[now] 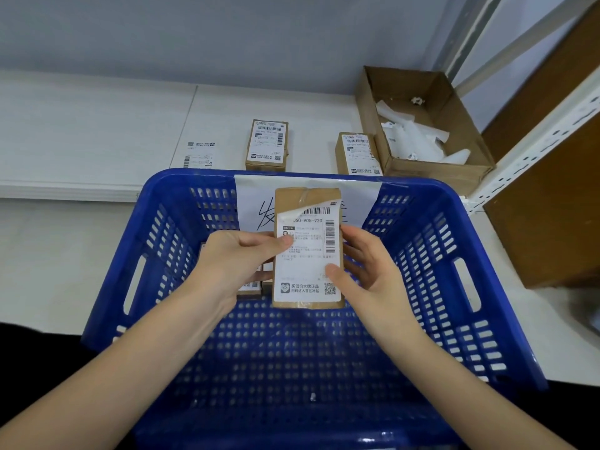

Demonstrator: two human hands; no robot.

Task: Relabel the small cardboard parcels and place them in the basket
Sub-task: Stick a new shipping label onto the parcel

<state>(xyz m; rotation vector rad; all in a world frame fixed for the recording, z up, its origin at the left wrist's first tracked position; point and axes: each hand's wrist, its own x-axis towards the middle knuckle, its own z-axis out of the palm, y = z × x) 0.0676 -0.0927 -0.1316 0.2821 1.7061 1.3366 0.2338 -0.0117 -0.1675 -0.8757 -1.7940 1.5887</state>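
It looked like a parcel packing room: labelled cardboard parcels (267, 145) sat on a white desk (97, 131), beside slotted metal racking (532, 138) and a blue basket (438, 254).

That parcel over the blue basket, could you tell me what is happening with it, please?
A person holds a small cardboard parcel in both hands above the blue basket. The left hand pinches its left edge and the right hand grips its right side. Its shipping label is peeled back at the top left corner. Other parcels already lie in the basket, and two more parcels wait on the white shelf.
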